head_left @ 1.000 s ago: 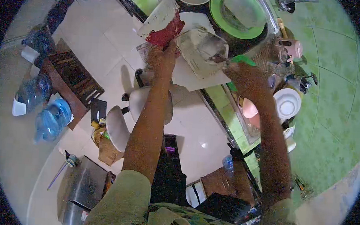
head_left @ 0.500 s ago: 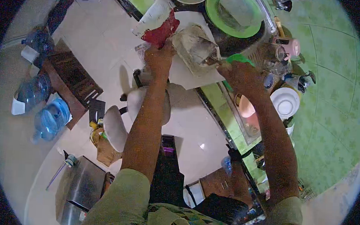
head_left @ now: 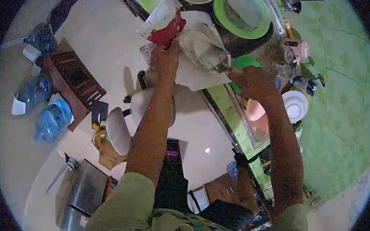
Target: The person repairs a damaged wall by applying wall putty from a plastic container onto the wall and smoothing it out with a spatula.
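Above the counter [head_left: 222,100], a clear container [head_left: 204,47].
Left hand [head_left: 165,57] grips a red-white sheet [head_left: 167,29]; right hand [head_left: 250,79] clutches a green pad [head_left: 245,61].

Both arms reach forward, nearly straight, left hand [head_left: 165,58] and right hand [head_left: 248,77] each closed in a grip.

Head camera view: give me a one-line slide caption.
Left hand grips a red-and-white sheet; right hand, with a green object, holds a clear container near a green basin.
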The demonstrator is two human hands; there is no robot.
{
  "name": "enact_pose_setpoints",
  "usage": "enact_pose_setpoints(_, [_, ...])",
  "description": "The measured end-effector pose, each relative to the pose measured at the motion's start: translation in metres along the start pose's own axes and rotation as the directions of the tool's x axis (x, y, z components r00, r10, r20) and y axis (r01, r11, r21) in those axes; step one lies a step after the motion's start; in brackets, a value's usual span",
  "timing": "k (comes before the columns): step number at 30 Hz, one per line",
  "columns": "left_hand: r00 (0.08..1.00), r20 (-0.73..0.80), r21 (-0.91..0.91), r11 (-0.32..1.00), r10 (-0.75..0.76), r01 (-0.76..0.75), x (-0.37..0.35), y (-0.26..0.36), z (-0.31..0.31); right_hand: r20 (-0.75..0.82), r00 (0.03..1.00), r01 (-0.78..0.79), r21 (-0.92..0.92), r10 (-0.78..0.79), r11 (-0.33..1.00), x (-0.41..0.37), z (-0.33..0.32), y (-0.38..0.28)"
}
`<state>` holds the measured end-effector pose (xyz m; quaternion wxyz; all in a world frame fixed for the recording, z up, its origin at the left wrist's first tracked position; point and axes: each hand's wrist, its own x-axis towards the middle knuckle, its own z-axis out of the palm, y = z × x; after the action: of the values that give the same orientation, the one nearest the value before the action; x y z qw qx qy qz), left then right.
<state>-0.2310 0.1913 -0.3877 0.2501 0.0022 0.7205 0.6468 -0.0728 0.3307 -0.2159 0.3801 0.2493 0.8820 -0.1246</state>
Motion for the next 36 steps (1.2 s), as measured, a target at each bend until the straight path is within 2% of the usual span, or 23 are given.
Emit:
enact_pose_setpoints(1, [1.0, 0.01, -0.037, 0.999, 0.026, -0.025, -0.001, 0.003, 0.0, -0.033, 0.997, -0.064, 0.174, 0.071, 0.983, 0.004, 0.001, -0.007])
enact_pose_setpoints(2, [1.0, 0.009, -0.034, 0.999, 0.026, -0.026, 0.002, 0.002, -0.002, -0.032, 0.997, -0.063, 0.176, 0.07, 0.982, 0.01, 0.003, -0.016])
enact_pose_setpoints(4, [0.998, 0.042, 0.234, 0.971, 0.04, -0.048, 0.007, -0.004, -0.004, -0.001, 0.988, -0.149, 0.224, 0.154, 0.963, 0.025, 0.016, -0.027])
enact_pose_setpoints(5, [0.998, 0.045, 0.237, 0.97, 0.037, -0.047, 0.004, -0.005, -0.004, 0.002, 0.988, -0.151, 0.227, 0.155, 0.962, 0.029, 0.024, -0.022])
enact_pose_setpoints(7, [0.998, 0.05, 0.059, 0.998, 0.026, -0.028, 0.001, 0.002, -0.006, -0.039, 0.997, -0.062, 0.121, 0.067, 0.991, 0.036, 0.037, -0.011])
enact_pose_setpoints(8, [0.989, 0.052, 0.293, 0.945, 0.138, -0.147, 0.001, 0.008, -0.008, -0.1, 0.991, -0.08, 0.116, 0.092, 0.99, 0.027, 0.024, -0.014])
enact_pose_setpoints(11, [0.996, 0.039, 0.177, 0.981, 0.077, -0.082, -0.001, 0.008, -0.005, -0.087, 0.991, -0.1, 0.001, 0.1, 0.995, 0.013, 0.007, -0.002])
enact_pose_setpoints(12, [0.855, 0.216, 0.512, 0.691, 0.472, -0.511, 0.013, -0.009, -0.013, -0.088, 0.991, -0.101, -0.006, 0.1, 0.995, 0.013, 0.008, 0.002])
enact_pose_setpoints(13, [0.856, 0.21, 0.508, 0.695, 0.473, -0.509, 0.017, -0.028, -0.011, -0.106, 0.994, -0.016, -0.047, 0.011, 0.999, 0.014, 0.014, 0.007])
enact_pose_setpoints(15, [0.976, 0.044, 0.224, 0.95, 0.213, -0.217, 0.014, -0.025, -0.005, -0.127, 0.978, 0.149, -0.126, -0.165, 0.981, 0.014, 0.013, 0.006])
enact_pose_setpoints(17, [0.982, 0.074, 0.299, 0.936, 0.174, -0.188, 0.008, -0.012, -0.008, -0.018, 0.977, 0.208, -0.15, -0.213, 0.967, 0.028, 0.033, 0.001])
enact_pose_setpoints(19, [0.987, 0.105, 0.376, 0.913, 0.125, -0.156, 0.0, -0.005, -0.007, -0.262, 0.924, 0.346, 0.262, -0.279, 0.901, 0.042, 0.085, 0.0])
enact_pose_setpoints(20, [0.989, 0.049, 0.303, 0.941, 0.142, -0.15, 0.0, -0.004, -0.002, -0.265, 0.924, 0.345, 0.263, -0.276, 0.901, 0.043, 0.081, -0.008])
enact_pose_setpoints(22, [0.989, -0.01, 0.234, 0.962, 0.146, -0.14, 0.001, -0.009, -0.003, 0.014, 1.0, -0.023, 0.697, 0.019, 0.717, 0.04, 0.076, -0.023])
enact_pose_setpoints(23, [0.973, -0.013, 0.384, 0.9, 0.229, -0.207, 0.006, -0.021, -0.003, 0.016, 1.0, -0.026, 0.696, 0.02, 0.717, 0.029, 0.058, -0.026])
enact_pose_setpoints(25, [0.95, -0.002, 0.52, 0.811, 0.314, -0.267, 0.008, -0.027, 0.002, 0.31, 0.923, -0.385, 0.694, 0.229, 0.609, 0.009, 0.018, -0.03])
enact_pose_setpoints(27, [0.935, -0.054, 0.33, 0.89, 0.35, -0.314, 0.005, -0.021, 0.001, 0.325, 0.917, -0.393, 0.638, 0.23, 0.662, 0.006, 0.011, -0.02])
enact_pose_setpoints(29, [0.954, -0.007, 0.377, 0.885, 0.299, -0.274, 0.004, -0.014, -0.004, 0.155, 0.988, -0.069, 0.386, 0.009, 0.92, 0.0, 0.003, -0.011])
enact_pose_setpoints(30, [0.969, 0.043, 0.423, 0.874, 0.244, -0.239, 0.003, -0.013, -0.005, -0.063, 0.969, 0.238, -0.019, -0.239, 0.971, 0.008, 0.024, -0.006])
enact_pose_setpoints(31, [0.97, 0.046, 0.424, 0.874, 0.239, -0.236, 0.002, -0.014, -0.004, -0.059, 0.97, 0.236, -0.015, -0.236, 0.972, 0.019, 0.042, 0.002])
enact_pose_setpoints(33, [0.948, 0.062, 0.411, 0.858, 0.311, -0.308, 0.003, -0.016, -0.003, 0.222, 0.968, -0.219, 0.497, 0.121, 0.84, 0.031, 0.039, -0.022])
enact_pose_setpoints(34, [0.95, 0.065, 0.412, 0.858, 0.306, -0.305, 0.001, -0.017, -0.001, 0.227, 0.966, -0.222, 0.498, 0.121, 0.839, 0.03, 0.045, -0.023])
enact_pose_setpoints(36, [0.889, -0.154, 0.673, 0.705, 0.431, -0.226, -0.003, -0.014, 0.008, 0.23, 0.97, -0.196, 0.569, 0.075, 0.799, 0.026, 0.049, -0.027])
